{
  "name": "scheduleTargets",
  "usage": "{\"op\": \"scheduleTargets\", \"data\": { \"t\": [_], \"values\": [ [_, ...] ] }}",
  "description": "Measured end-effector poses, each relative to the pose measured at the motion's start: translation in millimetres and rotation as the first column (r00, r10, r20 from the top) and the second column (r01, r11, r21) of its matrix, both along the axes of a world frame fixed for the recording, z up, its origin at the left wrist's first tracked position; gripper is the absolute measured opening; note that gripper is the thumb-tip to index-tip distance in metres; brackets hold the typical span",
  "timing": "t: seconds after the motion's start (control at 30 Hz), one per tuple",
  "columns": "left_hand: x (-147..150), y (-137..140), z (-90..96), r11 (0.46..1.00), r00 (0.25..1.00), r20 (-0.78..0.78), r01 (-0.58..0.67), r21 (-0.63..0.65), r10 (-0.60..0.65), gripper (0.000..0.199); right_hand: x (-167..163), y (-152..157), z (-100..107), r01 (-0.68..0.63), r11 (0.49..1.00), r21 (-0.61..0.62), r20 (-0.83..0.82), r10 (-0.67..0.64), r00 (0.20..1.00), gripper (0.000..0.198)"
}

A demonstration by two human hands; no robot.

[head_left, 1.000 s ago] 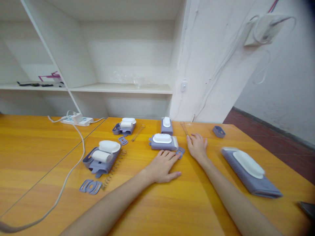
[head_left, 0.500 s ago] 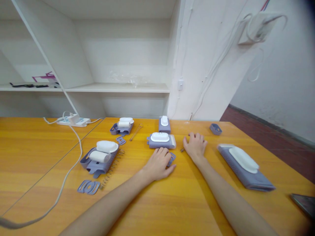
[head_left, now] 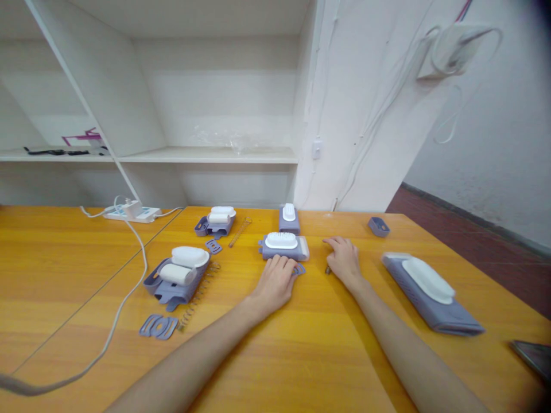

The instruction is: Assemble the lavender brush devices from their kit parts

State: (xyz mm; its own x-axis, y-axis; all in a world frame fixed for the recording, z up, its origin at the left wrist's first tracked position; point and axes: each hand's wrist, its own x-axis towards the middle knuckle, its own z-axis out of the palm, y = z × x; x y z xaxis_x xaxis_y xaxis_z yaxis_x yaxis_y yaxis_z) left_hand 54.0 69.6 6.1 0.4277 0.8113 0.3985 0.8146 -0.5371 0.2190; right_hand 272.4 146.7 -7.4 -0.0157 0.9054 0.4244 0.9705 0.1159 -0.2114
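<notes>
My left hand [head_left: 275,282] rests at the near edge of a grey-purple case [head_left: 282,254] that carries a white bristled brush head [head_left: 281,240]. Its fingers and thumb are closed on a flat grey-purple plate with cut-outs [head_left: 300,268], partly hidden by the hand. To the right, my right hand [head_left: 345,261] is low over the table, fingers curled and the index stretched to the left. From under it shows the end of a metal coil spring [head_left: 328,270]; the rest is hidden by the hand.
Similar cases with white tops [head_left: 189,257] stand at left, with springs [head_left: 202,292] and flat plates [head_left: 158,326] beside them. A larger case [head_left: 430,295] lies at right, a small cup-like part [head_left: 379,226] behind it. A power strip [head_left: 133,213] with its cable is at far left; a dark flat device [head_left: 531,355] lies at right.
My left thumb has drawn in towards the fingers, and the plate has shifted slightly up. My right hand's fingers have curled, and the visible spring end has moved a little right and nearer.
</notes>
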Motion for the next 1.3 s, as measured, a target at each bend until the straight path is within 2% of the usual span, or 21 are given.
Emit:
{"op": "scheduleTargets", "data": {
  "t": [0.1,0.2,0.3,0.47,0.6,0.73,0.97,1.17,1.3],
  "values": [
    [0.4,1.9,-2.5,1.0,1.0,-0.021,-0.019,0.017,0.02,0.016,1.0,2.2,-2.7,-0.027,0.999,0.04,-0.016,0.028,0.999,0.046],
    [0.7,2.6,-4.3,0.999,0.997,-0.062,-0.033,0.028,0.035,0.024,1.9,4.2,-4.8,0.013,0.997,0.07,-0.024,-0.011,1.0,0.04],
    [-0.1,2.4,-4.5,0.999,0.997,-0.074,-0.029,0.043,0.032,0.033,3.0,6.0,-6.7,0.035,0.998,0.053,-0.01,-0.034,0.999,0.033],
    [-2.1,2.6,-4.4,0.996,0.996,-0.061,-0.065,0.063,0.069,0.039,4.5,8.7,-11.0,0.031,0.999,-0.014,0.001,-0.031,1.0,0.036],
    [-2.6,3.3,-5.3,0.994,0.995,-0.037,-0.095,0.059,0.097,0.042,3.5,8.0,-13.6,0.035,0.999,0.025,0.014,-0.035,0.999,0.037],
    [-1.8,2.7,-3.4,0.992,0.991,-0.043,-0.124,0.033,0.125,0.039,1.8,5.0,-13.0,0.041,0.994,0.105,0.013,-0.043,0.999,0.024],
    [0.7,-0.2,2.3,0.987,0.986,-0.049,-0.158,0.029,0.159,0.017,0.5,5.2,-13.6,-0.034,0.975,0.221,0.023,0.029,0.999,0.014],
    [0.7,0.1,1.3,0.987,0.986,-0.062,-0.154,0.042,0.157,0.017,-2.6,6.0,-11.0,-0.056,0.965,0.255,-0.042,0.069,0.997,0.022],
    [0.5,0.2,0.8,0.986,0.985,-0.073,-0.151,0.069,0.155,0.017,-5.3,1.4,-2.4,-0.016,0.956,0.293,-0.111,0.051,0.993,0.029]
  ]
}}
